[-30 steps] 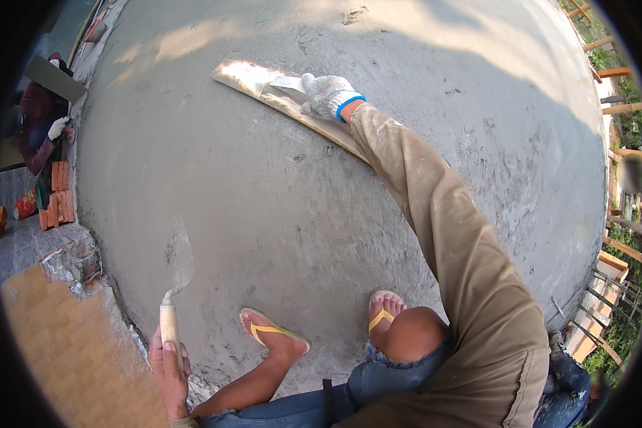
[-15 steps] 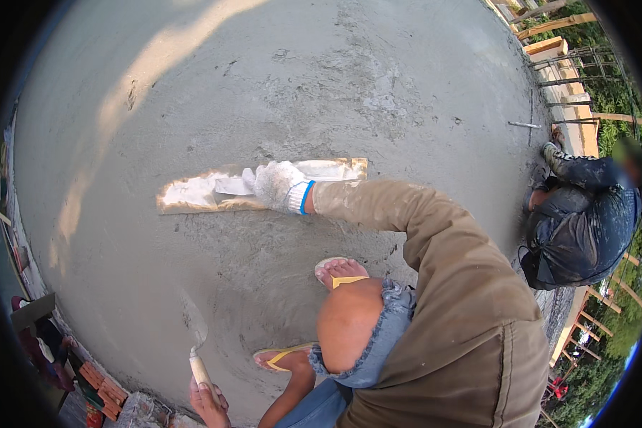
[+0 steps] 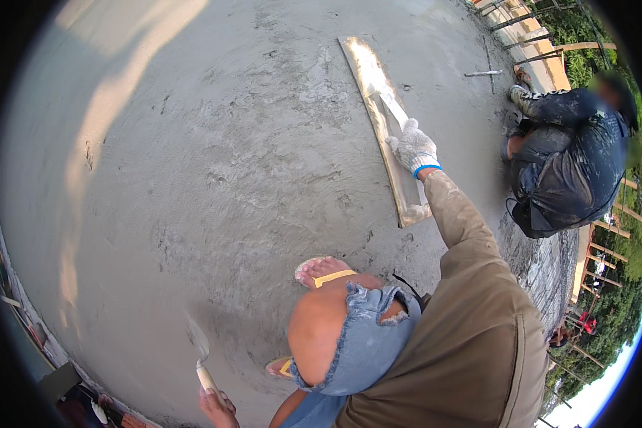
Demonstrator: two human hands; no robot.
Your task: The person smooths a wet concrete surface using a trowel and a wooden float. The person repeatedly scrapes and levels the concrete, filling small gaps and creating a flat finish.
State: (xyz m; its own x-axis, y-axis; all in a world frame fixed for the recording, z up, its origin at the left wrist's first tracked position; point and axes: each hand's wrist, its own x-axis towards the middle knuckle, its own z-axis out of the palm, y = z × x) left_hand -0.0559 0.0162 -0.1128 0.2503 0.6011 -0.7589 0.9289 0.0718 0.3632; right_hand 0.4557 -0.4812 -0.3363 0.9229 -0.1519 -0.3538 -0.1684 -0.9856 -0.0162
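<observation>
We see the right hand, in a white knit glove with a blue cuff, closed around the handle of a long wooden float lying flat on the wet concrete slab, toward the slab's far right side. Left hand, bare, grips the handle of a small pointed trowel; blade tip touches the slab near its near edge. Our feet in yellow sandals stand on the slab between the two tools. Another person in dark clothes crouches at the slab's right edge, just beyond the float.
</observation>
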